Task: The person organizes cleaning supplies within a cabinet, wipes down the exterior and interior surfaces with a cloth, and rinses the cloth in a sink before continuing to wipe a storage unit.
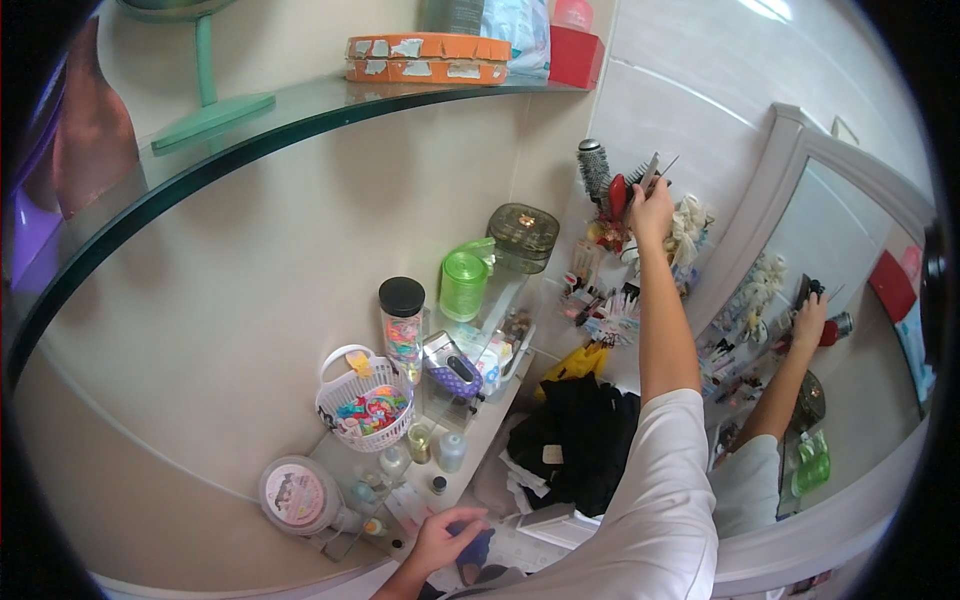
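Note:
My right hand (652,208) is raised at the tiled wall, with its fingers closed around a slim grey comb (650,172). A thin pointed tip sticks out beside it; whether it belongs to the comb I cannot tell. Just left of this hand are a round hairbrush (593,168) and a red-handled brush (617,196). Pale hair scrunchies (690,222) hang to its right, with several hair clips (612,318) lower down. My left hand (450,537) is low near the counter's front, fingers apart, holding nothing I can see.
A curved glass shelf (300,128) spans the upper left. Below, a white basket of hair ties (366,405), a black-lidded jar (402,325), a green roll (464,285) and small bottles crowd the counter. Black cloth (575,440) lies beneath my right arm. A framed mirror (830,300) stands at right.

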A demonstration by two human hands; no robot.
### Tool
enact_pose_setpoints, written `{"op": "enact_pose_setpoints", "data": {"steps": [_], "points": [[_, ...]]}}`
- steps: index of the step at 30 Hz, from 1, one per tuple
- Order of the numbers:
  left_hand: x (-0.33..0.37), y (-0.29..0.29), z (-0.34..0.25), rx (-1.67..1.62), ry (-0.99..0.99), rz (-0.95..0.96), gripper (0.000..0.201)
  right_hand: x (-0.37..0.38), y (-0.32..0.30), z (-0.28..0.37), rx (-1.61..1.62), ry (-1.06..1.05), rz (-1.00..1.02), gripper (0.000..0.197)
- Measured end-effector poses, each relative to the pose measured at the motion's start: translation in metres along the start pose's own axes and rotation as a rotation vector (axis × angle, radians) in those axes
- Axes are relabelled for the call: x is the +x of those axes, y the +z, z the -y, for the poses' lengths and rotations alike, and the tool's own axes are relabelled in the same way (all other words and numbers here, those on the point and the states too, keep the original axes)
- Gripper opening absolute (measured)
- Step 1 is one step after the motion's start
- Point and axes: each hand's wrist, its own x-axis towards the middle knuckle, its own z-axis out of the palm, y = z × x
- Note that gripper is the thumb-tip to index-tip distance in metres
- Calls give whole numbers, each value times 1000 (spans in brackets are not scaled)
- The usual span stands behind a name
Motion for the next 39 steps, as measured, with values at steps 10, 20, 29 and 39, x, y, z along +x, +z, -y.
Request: {"op": "enact_pose_setpoints", "data": {"steps": [10,20,29,39], "points": [[-5,-1,-4,-1,-12,-9,25,4,1,8,-186,166,197,24],[-8,-6,0,-4,-58,1,25,8,4,20,-9,18,43,28],[-5,-4,2,-14,-50,6,26,40,27,-22,-153,18,264,16],[-7,-3,-11,-18,-63,-28,24,14,18,-1,70,-104,-94,38]]}}
